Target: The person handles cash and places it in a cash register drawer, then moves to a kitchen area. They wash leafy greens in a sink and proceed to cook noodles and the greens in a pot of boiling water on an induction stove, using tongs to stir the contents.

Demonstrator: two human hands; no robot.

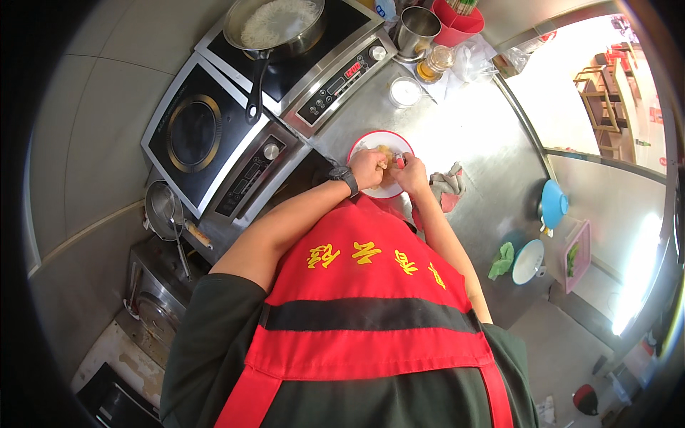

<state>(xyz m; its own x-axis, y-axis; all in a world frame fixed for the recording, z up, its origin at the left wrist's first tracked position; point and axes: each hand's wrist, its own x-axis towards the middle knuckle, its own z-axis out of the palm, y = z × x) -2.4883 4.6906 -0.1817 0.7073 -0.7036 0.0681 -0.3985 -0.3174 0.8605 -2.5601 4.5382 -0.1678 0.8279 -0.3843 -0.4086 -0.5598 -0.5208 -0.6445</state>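
Both my hands are over a white plate or shallow bowl with a red rim (381,132), on the steel counter close to my red apron. My left hand (370,168), with a black watch on its wrist, has its fingers curled at pale yellowish food (384,150) in the dish; whether it grips a piece cannot be told. My right hand (411,174) is closed on a small red-and-silver tool (400,160), mostly hidden by the fingers. Right of that hand lies a crumpled grey and red cloth (448,184).
Beyond the dish stand a white-filled cup (405,92), an oil jar (436,63) and a steel pitcher (419,27). A pan of noodles (278,24) sits on the far induction cooker, its handle towards me. A blue bowl (553,204) and green cloth (502,261) are at right.
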